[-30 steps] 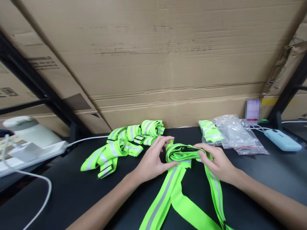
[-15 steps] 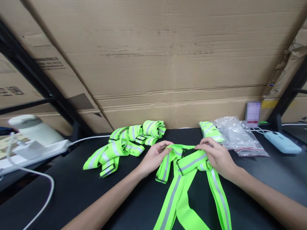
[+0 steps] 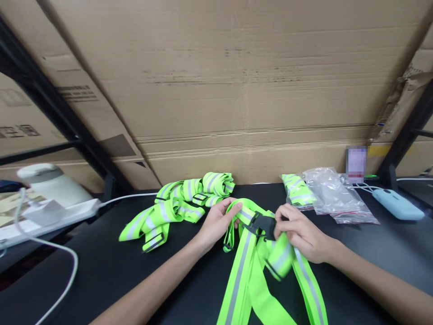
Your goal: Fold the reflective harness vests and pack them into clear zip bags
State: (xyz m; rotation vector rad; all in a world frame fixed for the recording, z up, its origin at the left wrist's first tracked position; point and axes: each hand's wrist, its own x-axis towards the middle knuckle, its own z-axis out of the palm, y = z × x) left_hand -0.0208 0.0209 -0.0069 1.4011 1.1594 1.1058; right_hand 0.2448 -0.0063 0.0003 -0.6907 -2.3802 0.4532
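Observation:
A neon green reflective strap harness with grey stripes is partly lifted off the black table, its long bands running toward me. My left hand pinches the green band left of a black plastic buckle. At the buckle's right end, my right hand has its fingers closed on the buckle and the webbing there. A loose strap end with a slider hangs blurred beneath the right hand. Left of my hands lie more bundled green reflective straps with black sliders.
Clear plastic bags and a bagged green strap lie at the back right, near a light blue power bank. A white power strip and bottle are at left. Cardboard walls the back.
The black buckle is turned up into plain view between my hands. My right hand has shifted slightly down and curled its fingers, and the loose strap end has swung down.

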